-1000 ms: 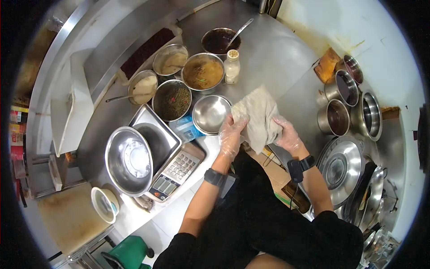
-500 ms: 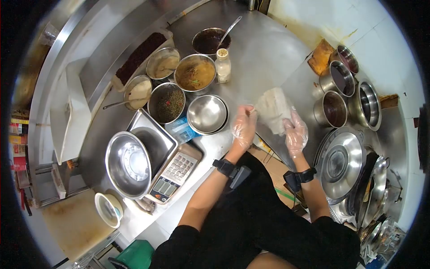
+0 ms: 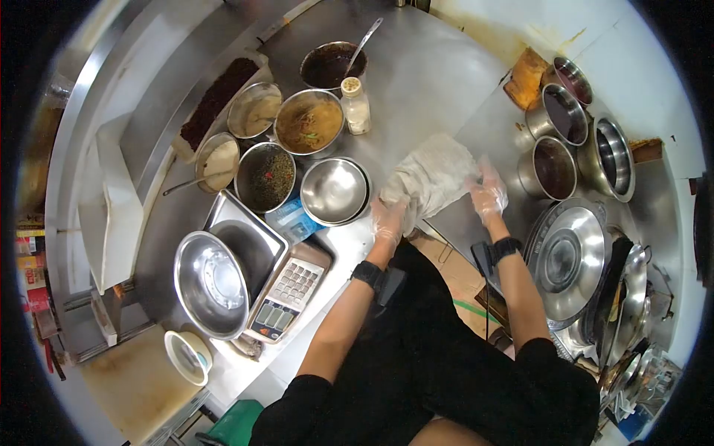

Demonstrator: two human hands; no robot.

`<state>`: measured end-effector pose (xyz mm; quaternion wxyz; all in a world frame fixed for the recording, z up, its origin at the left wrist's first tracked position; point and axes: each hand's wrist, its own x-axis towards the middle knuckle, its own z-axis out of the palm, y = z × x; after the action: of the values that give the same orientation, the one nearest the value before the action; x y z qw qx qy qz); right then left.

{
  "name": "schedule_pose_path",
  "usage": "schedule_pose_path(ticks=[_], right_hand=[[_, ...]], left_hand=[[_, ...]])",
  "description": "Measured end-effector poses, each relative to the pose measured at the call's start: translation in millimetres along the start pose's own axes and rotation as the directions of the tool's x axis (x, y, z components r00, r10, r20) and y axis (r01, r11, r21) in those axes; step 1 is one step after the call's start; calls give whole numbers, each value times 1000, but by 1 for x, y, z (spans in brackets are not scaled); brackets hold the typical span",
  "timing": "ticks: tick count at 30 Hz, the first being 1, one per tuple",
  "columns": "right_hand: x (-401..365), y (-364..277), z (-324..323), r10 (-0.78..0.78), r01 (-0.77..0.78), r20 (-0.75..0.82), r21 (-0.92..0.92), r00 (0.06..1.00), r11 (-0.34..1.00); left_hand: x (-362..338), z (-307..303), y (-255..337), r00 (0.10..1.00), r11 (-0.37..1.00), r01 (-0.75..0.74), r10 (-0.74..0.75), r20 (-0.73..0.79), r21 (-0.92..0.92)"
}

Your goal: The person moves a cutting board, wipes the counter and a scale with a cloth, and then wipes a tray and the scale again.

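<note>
A damp-looking, off-white cloth (image 3: 431, 175) is spread over the steel counter in front of me, its left part bunched in folds. My left hand (image 3: 388, 219), in a clear plastic glove, is closed on the cloth's near left corner. At the right edge, my right hand (image 3: 489, 192), gloved the same way, pinches the cloth with the thumb side; its outer fingers point away from me. Left of the cloth are stacked steel bowls (image 3: 335, 190). A shaker bottle (image 3: 355, 108) with a perforated lid stands beyond it.
Pots of seasonings surround a yellowish bowl (image 3: 309, 121) at the back left. A digital scale (image 3: 288, 290) carries a tilted steel bowl (image 3: 212, 285). To the right are pots of dark liquid (image 3: 555, 168) and stacked steel plates (image 3: 569, 256). A green bin (image 3: 236, 424) is below.
The cloth has opened out from a smaller bundle and now covers more counter. My left hand has come slightly nearer and left; the right has lowered its fingers. The view has shifted a little.
</note>
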<state>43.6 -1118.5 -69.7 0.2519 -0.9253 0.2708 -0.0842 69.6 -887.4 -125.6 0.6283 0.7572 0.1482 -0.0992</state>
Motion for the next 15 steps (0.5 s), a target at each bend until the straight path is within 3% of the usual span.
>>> schedule_pose_path(ticks=[1,2,4,5,6,8,9,10,11,12,13,15], right_hand=[[13,0,5,67,-66,32,-13,997,998],[23,0,10,131,-129,64,-28,989,991],[39,9,26,58,-58,1,3,998,998],[48,5,26,98,-88,126,-82,987,993],[53,3,26,147,-107,245,-172,958,979],[59,2,29,182,-139,339,-146,923,979],[62,2,30,215,-178,427,-126,878,976],[60,-2,25,216,-178,427,-127,878,976],[54,-8,16,130,-136,378,-10,917,991],[48,-10,10,49,-86,317,103,947,991],[44,-6,13,51,-88,317,101,947,991],[37,-2,16,160,-209,155,383,975,900]], left_hand=[[-2,2,-5,999,990,-10,17,-49,138],[-2,1,-10,998,990,-10,18,-57,142],[9,2,-51,964,966,228,-241,114,122],[18,8,-91,985,992,115,-121,124,55],[16,4,-80,986,992,114,-120,119,57],[1,-3,-26,993,947,91,-111,49,307],[-5,-3,2,993,948,91,-111,49,307],[-11,-2,29,998,960,-6,-11,58,281],[-12,1,42,994,962,-101,88,64,255],[-7,17,25,991,995,-93,91,97,22],[-8,21,44,991,996,-91,89,99,21],[-10,31,75,841,975,-77,176,511,-207]])
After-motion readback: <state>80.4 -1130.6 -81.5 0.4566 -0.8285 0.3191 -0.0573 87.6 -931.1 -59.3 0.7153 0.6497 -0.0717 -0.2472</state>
